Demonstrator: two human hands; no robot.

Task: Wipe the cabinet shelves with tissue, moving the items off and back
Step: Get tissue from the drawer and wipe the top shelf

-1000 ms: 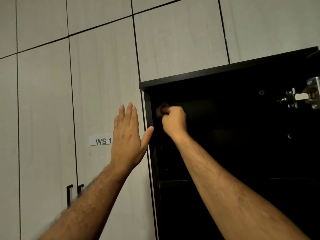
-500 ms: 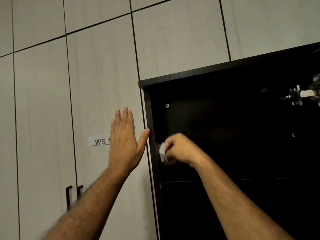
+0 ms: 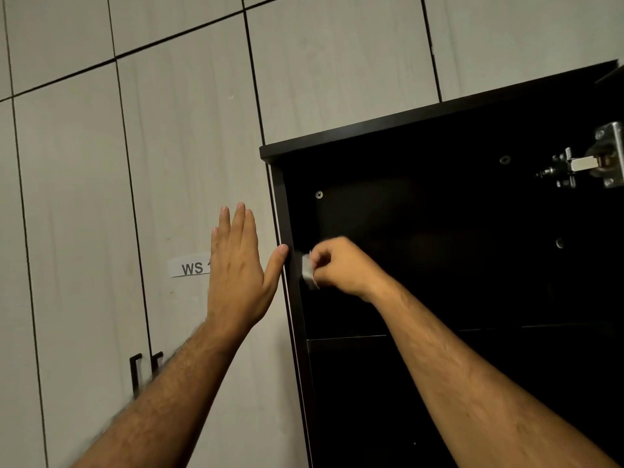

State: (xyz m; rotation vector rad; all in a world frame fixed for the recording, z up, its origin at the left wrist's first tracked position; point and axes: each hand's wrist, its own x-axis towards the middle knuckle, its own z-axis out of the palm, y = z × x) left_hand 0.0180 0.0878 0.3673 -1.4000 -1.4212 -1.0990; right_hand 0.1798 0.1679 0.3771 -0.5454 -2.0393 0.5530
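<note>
An open dark cabinet [image 3: 439, 136] fills the right side, its inside black and unlit. My right hand [image 3: 341, 265] is inside the upper compartment, fingers curled round a small white tissue [image 3: 309, 271] held against the left inner wall. A dark shelf [image 3: 347, 337] runs below it; no items show on it. My left hand [image 3: 239, 265] lies flat on the pale closed door beside the cabinet, fingers straight and pointing up, thumb touching the cabinet's left front edge [image 3: 287, 238].
Pale wood-grain cabinet doors [image 3: 169, 130] cover the wall to the left and above. A label reading "WS 1" [image 3: 190, 266] is half hidden by my left hand. Black door handles [image 3: 143, 369] sit lower left. A metal hinge [image 3: 587, 163] juts out at the upper right.
My right hand has come down the left inner wall with the tissue, from near the top corner to mid-height. The left hand has stayed flat on the door.
</note>
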